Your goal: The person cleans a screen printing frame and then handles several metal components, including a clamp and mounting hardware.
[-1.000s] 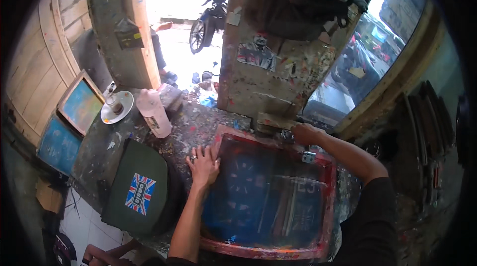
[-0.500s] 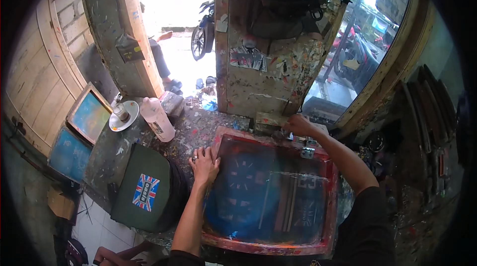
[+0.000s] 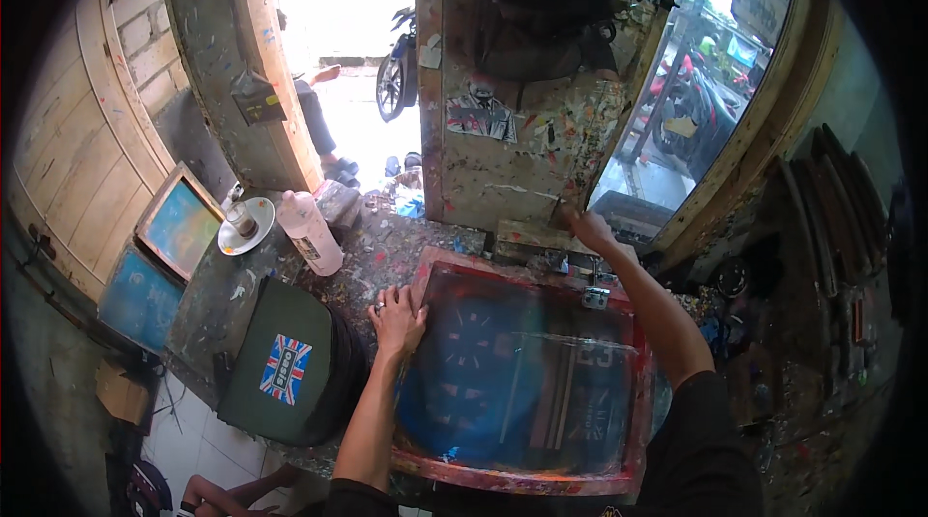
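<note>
The framed screen (image 3: 522, 377) is lying at five o'clock on the table (image 3: 375, 248), probably light, its mesh (image 3: 464, 401) delicate, its stiff rim (image 3: 522, 481) offering holds at three and nine. The left hand (image 3: 396, 322) is resting spread at ten; the right hand's (image 3: 587, 229) grip I cannot tell.

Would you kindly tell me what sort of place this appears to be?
It looks like a small screen-printing workshop, though I cannot be certain: a large red-framed screen with a pale design lies on a paint-spattered bench, and smaller blue panels stand at the bench's left.
</note>
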Motion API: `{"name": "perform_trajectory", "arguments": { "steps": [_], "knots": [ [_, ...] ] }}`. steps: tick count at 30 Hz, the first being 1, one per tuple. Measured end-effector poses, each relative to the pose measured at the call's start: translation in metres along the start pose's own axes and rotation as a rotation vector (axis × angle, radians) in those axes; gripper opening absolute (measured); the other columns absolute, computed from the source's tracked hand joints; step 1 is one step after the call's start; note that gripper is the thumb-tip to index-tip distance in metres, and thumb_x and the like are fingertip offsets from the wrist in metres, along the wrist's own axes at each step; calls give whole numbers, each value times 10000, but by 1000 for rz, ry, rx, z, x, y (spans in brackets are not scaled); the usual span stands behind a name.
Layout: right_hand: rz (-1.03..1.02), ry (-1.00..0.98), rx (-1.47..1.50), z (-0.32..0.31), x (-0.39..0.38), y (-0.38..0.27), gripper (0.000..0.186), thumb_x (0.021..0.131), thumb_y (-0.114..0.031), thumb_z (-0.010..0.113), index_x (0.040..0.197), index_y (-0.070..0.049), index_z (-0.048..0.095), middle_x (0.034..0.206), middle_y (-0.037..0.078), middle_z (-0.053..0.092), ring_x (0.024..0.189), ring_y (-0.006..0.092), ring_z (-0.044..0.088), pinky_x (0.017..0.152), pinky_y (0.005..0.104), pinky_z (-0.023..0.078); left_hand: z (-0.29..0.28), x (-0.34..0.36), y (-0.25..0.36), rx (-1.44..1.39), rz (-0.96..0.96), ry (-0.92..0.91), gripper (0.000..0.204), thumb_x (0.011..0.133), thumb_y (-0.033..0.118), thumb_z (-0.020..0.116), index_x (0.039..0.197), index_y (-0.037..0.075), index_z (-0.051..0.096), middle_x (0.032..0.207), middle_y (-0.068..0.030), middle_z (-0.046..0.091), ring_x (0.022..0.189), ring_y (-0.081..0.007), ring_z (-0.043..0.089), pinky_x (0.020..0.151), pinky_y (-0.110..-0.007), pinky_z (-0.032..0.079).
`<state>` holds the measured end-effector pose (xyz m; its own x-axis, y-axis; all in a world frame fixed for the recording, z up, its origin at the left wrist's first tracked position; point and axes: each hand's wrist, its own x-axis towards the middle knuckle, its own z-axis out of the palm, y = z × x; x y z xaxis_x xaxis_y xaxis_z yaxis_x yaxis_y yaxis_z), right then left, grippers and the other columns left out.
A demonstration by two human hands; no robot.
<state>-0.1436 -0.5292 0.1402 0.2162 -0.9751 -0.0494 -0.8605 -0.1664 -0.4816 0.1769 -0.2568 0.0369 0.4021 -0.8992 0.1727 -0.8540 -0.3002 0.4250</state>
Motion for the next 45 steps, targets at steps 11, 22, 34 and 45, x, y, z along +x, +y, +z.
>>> {"name": "perform_trajectory", "arguments": {
  "steps": [11,22,34,45],
  "knots": [
    [-55,74,73,42,-28,32,676,830,-557,609,1188,16,583,1039,215,673,1047,342,623,930,419,434,1,0,-3,3,-9,3,526,848,378,624,1278,106,489,1360,-178,442,1325,-380,352,1052,-621,231],
    [-12,26,-238,61,-59,15,671,778,-499,641,1242,-31,515,1200,228,602,1166,393,541,1031,633,232,-3,-1,-1,-16,9,19,512,844,381,627,1252,99,500,1350,-184,457,1316,-383,364,1044,-618,240],
    [-85,34,-182,63,3,71,528,751,-351,661,1158,-26,575,1154,229,623,1122,381,576,982,532,377,4,6,19,-38,27,13,522,844,376,630,1264,99,491,1361,-170,449,1325,-367,354,1044,-611,247],
    [-105,-92,-195,52,-21,20,542,694,-275,710,1143,-15,552,1128,237,621,1069,361,598,860,444,480,-1,-1,-7,60,-16,25,534,848,387,614,1287,113,486,1367,-153,448,1310,-336,369,1037,-570,259]
  ]
}}
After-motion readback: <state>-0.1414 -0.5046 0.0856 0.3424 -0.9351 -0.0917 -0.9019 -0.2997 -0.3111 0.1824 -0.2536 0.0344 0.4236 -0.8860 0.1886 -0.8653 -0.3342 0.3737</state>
